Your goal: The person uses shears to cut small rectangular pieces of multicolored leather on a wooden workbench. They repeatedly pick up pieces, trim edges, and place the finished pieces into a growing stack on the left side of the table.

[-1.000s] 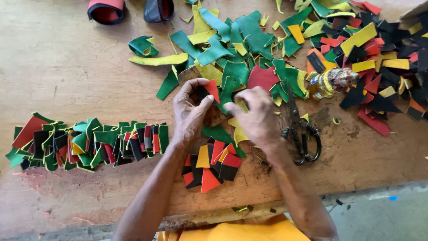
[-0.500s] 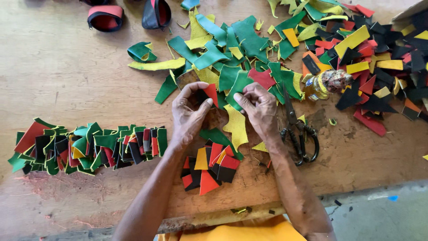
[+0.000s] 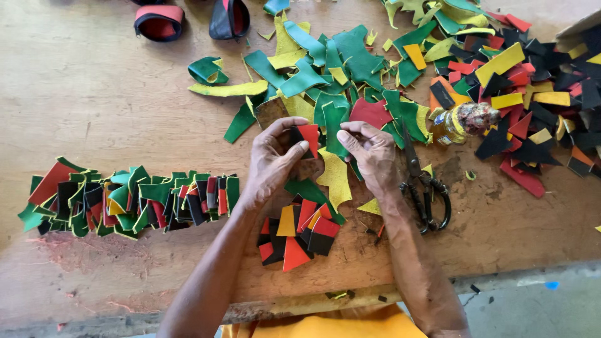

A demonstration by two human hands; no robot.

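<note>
**Leather scraps sorted on a worn counter**

Scuffed wooden counter (image 3: 94, 94), stained and chipped along the near edge. Heaped across the far side, a wide spread of green, yellow, red and black scraps (image 3: 400, 75). Laid out at the left, a long overlapped row of cut pieces (image 3: 131, 200) in the same 4 colours. Below the wrists, a smaller fanned cluster of red, black and yellow pieces (image 3: 297, 228). Just right of the right wrist, black-handled scissors (image 3: 426, 188), lying flat with blades pointing away. Beyond those, a small glue bottle (image 3: 460, 122) on its side among the scraps. Near the far edge, 2 curled strap loops (image 3: 159, 20), red-lined and dark.

Left hand (image 3: 275, 163) curled, thumb and fingertips pinched on a small red-and-black piece (image 3: 305, 134), held up just above the counter at centre. Right hand (image 3: 369, 153) loosely closed, fingertips drawn together close beside that piece; whether touching it, cannot tell.
</note>
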